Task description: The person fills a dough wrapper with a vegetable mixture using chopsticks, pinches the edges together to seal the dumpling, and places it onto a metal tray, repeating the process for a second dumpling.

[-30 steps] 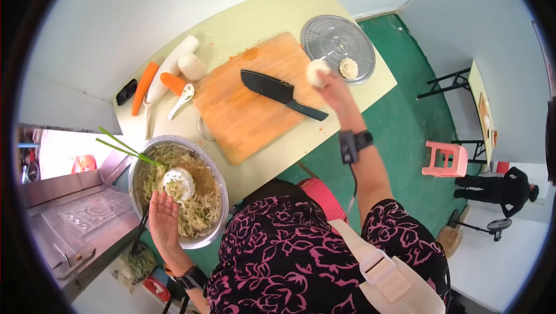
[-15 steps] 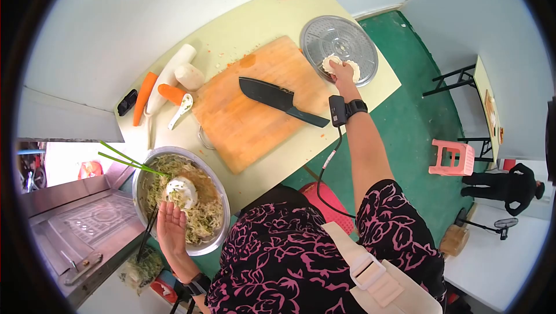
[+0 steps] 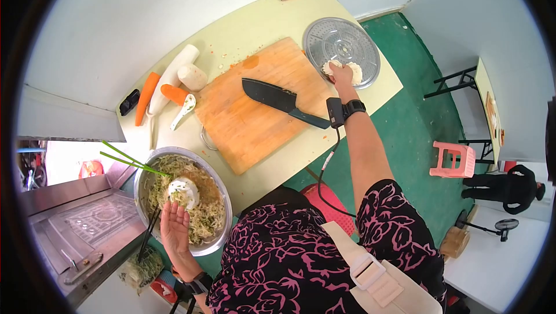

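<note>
My right hand [image 3: 341, 75] reaches to the near rim of a round perforated metal tray [image 3: 365, 45], its fingers closed on a pale dough piece [image 3: 329, 69]. Another pale dough piece [image 3: 355, 74] lies on the tray beside the hand. Palm up and empty, my left hand [image 3: 175, 224] is spread at the near edge of a metal bowl [image 3: 227, 210] of shredded filling [image 3: 205, 227]. A white cup-like thing [image 3: 184, 191] sits in the filling near its fingertips, and green stalks [image 3: 134, 163] stick out over the rim.
A dark cleaver [image 3: 269, 94] lies on a wooden cutting board [image 3: 249, 140]. Left of it are carrots [image 3: 147, 97], white radishes [image 3: 174, 76] and a white spoon [image 3: 183, 111]. A pink stool [image 3: 454, 159] and a person in black [image 3: 504, 186] are at the right.
The view has shifted slightly. My right hand remains at the dough on the tray, and my left hand is still open by the bowl.
</note>
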Demonstrator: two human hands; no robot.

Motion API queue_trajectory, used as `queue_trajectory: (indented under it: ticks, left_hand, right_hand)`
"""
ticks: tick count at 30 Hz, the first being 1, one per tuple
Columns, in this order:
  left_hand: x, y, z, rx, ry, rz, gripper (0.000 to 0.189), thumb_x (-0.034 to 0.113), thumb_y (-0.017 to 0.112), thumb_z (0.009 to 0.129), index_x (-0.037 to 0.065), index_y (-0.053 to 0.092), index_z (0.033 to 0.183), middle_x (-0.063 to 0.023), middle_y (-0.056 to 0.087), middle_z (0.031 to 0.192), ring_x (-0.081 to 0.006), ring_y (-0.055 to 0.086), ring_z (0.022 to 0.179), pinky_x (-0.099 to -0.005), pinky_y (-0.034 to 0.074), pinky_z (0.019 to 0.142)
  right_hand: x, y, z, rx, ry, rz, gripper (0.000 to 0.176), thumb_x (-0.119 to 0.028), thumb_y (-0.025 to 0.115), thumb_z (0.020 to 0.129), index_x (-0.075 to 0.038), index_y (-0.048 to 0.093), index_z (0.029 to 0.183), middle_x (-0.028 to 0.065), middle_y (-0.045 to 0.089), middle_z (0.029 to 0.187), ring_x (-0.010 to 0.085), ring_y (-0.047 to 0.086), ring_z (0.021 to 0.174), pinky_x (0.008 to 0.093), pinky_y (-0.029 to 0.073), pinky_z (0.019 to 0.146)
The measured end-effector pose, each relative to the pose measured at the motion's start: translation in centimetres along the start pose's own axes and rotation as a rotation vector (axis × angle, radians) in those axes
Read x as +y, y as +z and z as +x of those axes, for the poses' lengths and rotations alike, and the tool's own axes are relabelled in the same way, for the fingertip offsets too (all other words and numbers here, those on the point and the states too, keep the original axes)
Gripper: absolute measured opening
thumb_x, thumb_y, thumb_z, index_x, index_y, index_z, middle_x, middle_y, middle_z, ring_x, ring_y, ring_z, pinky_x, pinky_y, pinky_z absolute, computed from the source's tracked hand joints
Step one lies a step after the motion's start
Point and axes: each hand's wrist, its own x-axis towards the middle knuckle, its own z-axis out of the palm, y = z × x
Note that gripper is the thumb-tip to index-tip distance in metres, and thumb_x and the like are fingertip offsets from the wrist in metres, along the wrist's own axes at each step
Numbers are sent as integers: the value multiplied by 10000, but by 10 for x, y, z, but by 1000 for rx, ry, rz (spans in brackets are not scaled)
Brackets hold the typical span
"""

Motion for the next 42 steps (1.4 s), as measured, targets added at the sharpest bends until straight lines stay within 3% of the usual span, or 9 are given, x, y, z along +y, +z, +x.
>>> queue_trajectory:
  ticks: [6, 9, 12, 15, 18, 21, 24, 27, 42]
  left_hand:
    - [-1, 0, 1, 0, -4, 5, 361, 252, 489, 846, 61, 439, 1148, -42, 536, 1026, -153, 533, 889, -299, 449, 779]
    - [-2, 2, 3, 21, -15, 2, 361, 248, 489, 846, 60, 438, 1149, -43, 536, 1026, -154, 532, 888, -300, 449, 779]
    - [-3, 2, 4, 17, -27, -14, 359, 242, 491, 845, 57, 438, 1147, -48, 536, 1023, -157, 533, 888, -301, 450, 779]
    - [-4, 3, 5, -1, -26, -27, 355, 237, 493, 843, 55, 439, 1144, -53, 536, 1020, -159, 533, 890, -301, 451, 777]
    - [-4, 3, 5, 5, -24, -26, 353, 235, 495, 843, 55, 440, 1141, -55, 537, 1018, -159, 532, 891, -300, 451, 776]
    - [-6, 3, 6, 14, -37, -18, 356, 238, 495, 843, 55, 438, 1144, -54, 537, 1017, -159, 532, 891, -299, 451, 775]
    - [-8, 5, 8, 3, -55, -8, 366, 244, 493, 844, 56, 433, 1152, -50, 536, 1019, -159, 530, 894, -298, 449, 775]
    - [-8, 8, 8, -34, -56, 5, 376, 252, 491, 845, 59, 428, 1162, -46, 533, 1028, -157, 527, 901, -299, 444, 782]
    - [-12, 3, 7, -45, -68, 17, 378, 264, 455, 861, 73, 415, 1185, -47, 532, 1070, -157, 533, 907, -306, 436, 795]
  right_hand:
    - [-10, 0, -15, 59, 30, 38, 380, -139, 667, 682, 67, 508, 959, 73, 529, 699, 146, 521, 553, 232, 399, 387]
    - [-16, -7, -15, -5, -14, -423, 349, -269, 637, 670, 50, 577, 798, 156, 582, 711, 229, 587, 614, 328, 456, 457]
    - [-9, -13, -4, 38, -294, -889, 408, -364, 570, 693, 36, 594, 770, 204, 591, 753, 303, 593, 703, 388, 467, 596]
    - [-19, -23, -19, 157, -327, -1021, 405, -355, 528, 736, 41, 599, 783, 228, 589, 789, 306, 592, 743, 406, 461, 617]
    - [-34, -39, -46, 260, -416, -1011, 328, -306, 472, 780, -12, 611, 826, 195, 599, 808, 347, 581, 730, 421, 453, 662]
    - [-34, -52, -58, 65, -547, -1112, 403, -333, 408, 825, -10, 542, 1023, 212, 551, 999, 338, 533, 932, 424, 413, 791]
    - [1, -47, -58, 59, -1153, -1217, 530, -375, 395, 834, -1, 368, 1208, 187, 368, 1253, 290, 338, 1177, 442, 271, 945]
    - [10, -43, -54, -162, -975, -1211, 644, -424, 377, 835, 9, 210, 1282, 152, 198, 1352, 263, 171, 1259, 459, 154, 998]
    - [7, -34, -45, -287, -771, -1354, 709, -511, 318, 825, -11, 165, 1304, 131, 153, 1372, 249, 119, 1276, 469, 95, 1011]
